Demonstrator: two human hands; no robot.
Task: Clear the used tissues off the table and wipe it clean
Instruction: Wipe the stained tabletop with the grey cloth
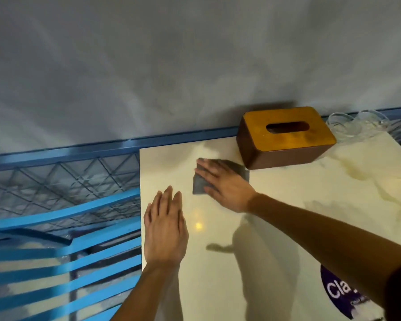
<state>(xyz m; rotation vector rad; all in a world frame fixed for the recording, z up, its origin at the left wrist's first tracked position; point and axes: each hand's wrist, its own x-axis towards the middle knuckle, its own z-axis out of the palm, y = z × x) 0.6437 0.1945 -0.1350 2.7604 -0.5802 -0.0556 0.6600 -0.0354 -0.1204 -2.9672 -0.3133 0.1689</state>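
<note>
Wooden tissue box (pixel 285 137) at far side, slot dark, contents not discernible; clear glassware (pixel 354 126) just right of it. Grey cloth (pixel 239 170) lies on the marbled worktop (pixel 299 205) under the right hand (pixel 225 184), fingers straight and spread. Left hand (pixel 164 228) flat near left edge, fingers together. Blue railing (pixel 56 216) left; grey wall (pixel 171 66) beyond.

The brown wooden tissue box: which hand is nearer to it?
Right. The right hand lies flat on a grey cloth just left of the brown wooden tissue box. The left hand is flat near the left edge of the pale glossy table, farther off.
</note>
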